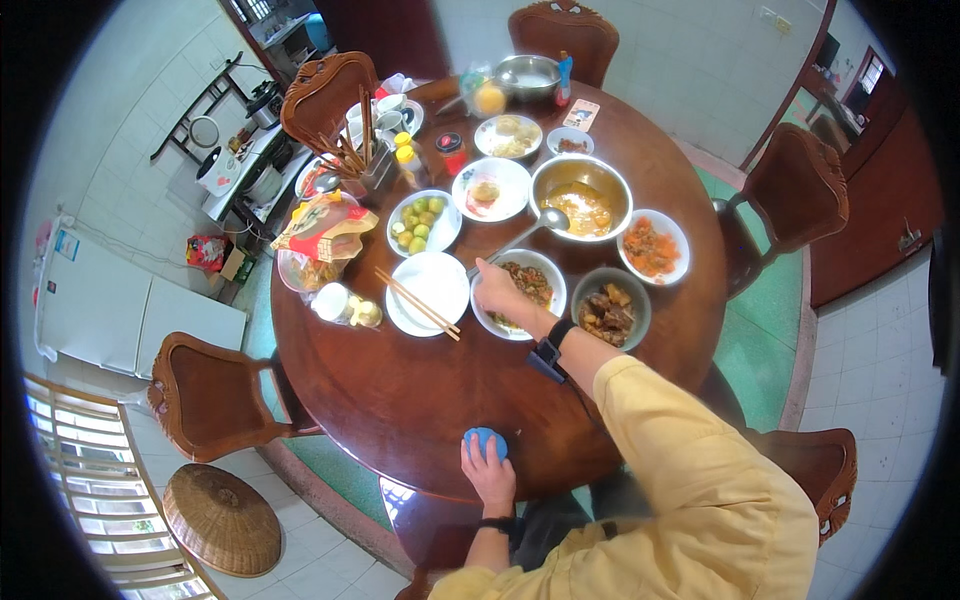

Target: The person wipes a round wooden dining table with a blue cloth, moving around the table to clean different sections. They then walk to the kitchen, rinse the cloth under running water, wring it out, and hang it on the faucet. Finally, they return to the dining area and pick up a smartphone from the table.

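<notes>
My right hand (504, 291) reaches over a white bowl of chopped food (536, 277) and grips the handle end of a metal ladle (553, 218). The ladle's bowl lies by the rim of a steel pot of yellowish soup (581, 196). Near the front edge of the round wooden table (420, 397), my left hand (489, 471) rests on a blue cloth or sponge (486, 444), fingers over it. Wooden chopsticks (417, 304) lie across a white plate (427, 277) left of my right hand. A grey bowl of meat chunks (611, 309) stands beside my right wrist.
Around these stand a bowl of orange food (653, 247), a plate of green fruit (424, 223), a plate with one pale piece (490, 189), a red jar (451, 153), a chopstick holder (377, 176), a food bag (326, 229) and a large steel pot (529, 75). Carved chairs (217, 394) surround the table.
</notes>
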The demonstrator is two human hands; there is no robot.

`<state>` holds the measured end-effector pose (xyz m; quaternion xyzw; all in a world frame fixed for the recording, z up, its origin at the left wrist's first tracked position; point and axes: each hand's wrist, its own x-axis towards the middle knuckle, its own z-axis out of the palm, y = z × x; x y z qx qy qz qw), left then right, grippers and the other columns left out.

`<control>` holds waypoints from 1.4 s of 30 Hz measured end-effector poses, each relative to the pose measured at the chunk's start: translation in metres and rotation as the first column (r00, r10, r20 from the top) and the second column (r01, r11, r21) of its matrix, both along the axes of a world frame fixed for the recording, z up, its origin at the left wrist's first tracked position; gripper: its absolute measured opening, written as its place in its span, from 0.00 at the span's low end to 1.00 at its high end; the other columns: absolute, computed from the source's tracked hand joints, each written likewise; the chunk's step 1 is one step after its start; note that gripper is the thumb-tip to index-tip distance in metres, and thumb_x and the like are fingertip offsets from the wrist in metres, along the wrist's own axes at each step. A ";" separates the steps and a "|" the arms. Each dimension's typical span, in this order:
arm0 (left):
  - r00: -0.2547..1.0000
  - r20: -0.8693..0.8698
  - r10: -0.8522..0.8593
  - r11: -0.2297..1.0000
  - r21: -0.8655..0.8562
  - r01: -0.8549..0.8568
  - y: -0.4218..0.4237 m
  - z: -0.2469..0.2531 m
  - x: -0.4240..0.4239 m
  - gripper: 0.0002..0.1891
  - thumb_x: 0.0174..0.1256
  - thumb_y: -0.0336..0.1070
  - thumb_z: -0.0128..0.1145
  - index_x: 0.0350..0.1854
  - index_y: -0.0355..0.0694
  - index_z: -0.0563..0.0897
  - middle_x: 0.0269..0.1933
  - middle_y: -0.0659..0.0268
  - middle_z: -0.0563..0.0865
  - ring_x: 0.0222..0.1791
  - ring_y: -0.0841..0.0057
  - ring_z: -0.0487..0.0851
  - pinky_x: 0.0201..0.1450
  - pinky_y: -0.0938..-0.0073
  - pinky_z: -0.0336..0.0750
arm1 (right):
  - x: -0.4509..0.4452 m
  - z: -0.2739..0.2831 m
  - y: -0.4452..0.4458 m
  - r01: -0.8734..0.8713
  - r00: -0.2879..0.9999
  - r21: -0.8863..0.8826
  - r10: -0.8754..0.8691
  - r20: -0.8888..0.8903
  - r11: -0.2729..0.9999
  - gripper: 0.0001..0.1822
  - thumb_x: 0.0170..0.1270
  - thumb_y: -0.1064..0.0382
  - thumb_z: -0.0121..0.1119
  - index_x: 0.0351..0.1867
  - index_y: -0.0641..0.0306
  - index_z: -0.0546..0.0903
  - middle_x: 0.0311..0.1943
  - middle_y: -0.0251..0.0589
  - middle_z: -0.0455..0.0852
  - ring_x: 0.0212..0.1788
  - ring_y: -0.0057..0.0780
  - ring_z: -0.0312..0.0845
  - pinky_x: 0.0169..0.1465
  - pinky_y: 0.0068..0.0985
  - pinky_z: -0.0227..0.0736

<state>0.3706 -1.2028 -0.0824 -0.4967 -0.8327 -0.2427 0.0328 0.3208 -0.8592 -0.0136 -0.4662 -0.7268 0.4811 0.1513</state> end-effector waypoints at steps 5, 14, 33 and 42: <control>1.000 0.007 0.007 1.000 -0.019 -0.007 -0.005 -0.001 -0.002 0.27 0.43 0.26 0.56 0.53 0.43 0.73 0.62 0.52 0.67 0.63 0.48 0.63 0.63 0.48 0.60 | -0.002 0.008 -0.003 -0.055 0.996 0.120 0.047 0.072 0.991 0.33 0.51 0.72 0.52 0.64 0.67 0.65 0.48 0.63 0.75 0.41 0.50 0.79 0.44 0.34 0.75; 1.000 0.023 -0.011 0.999 -0.034 0.012 -0.003 0.000 -0.001 0.27 0.43 0.26 0.56 0.53 0.42 0.74 0.63 0.53 0.66 0.64 0.49 0.62 0.63 0.49 0.59 | 0.002 0.014 -0.006 -0.008 0.997 0.182 -0.005 0.071 0.983 0.28 0.53 0.69 0.51 0.60 0.63 0.68 0.52 0.66 0.71 0.53 0.59 0.71 0.55 0.43 0.68; 1.000 0.026 0.017 0.998 0.057 -0.018 0.001 0.008 0.004 0.27 0.46 0.22 0.53 0.54 0.40 0.73 0.64 0.51 0.66 0.64 0.48 0.62 0.64 0.50 0.60 | 0.106 0.062 -0.020 -0.116 0.982 -0.210 0.080 -0.170 0.971 0.19 0.56 0.71 0.52 0.51 0.72 0.76 0.36 0.44 0.82 0.29 0.25 0.80 0.28 0.23 0.76; 0.960 0.074 0.271 0.953 0.119 -0.279 0.108 0.009 0.062 0.27 0.51 0.27 0.56 0.58 0.36 0.70 0.66 0.46 0.61 0.65 0.40 0.57 0.62 0.43 0.59 | 0.289 0.030 -0.094 0.034 0.955 -0.391 -0.145 -0.258 0.920 0.13 0.61 0.69 0.51 0.48 0.66 0.77 0.33 0.37 0.82 0.31 0.23 0.80 0.27 0.20 0.76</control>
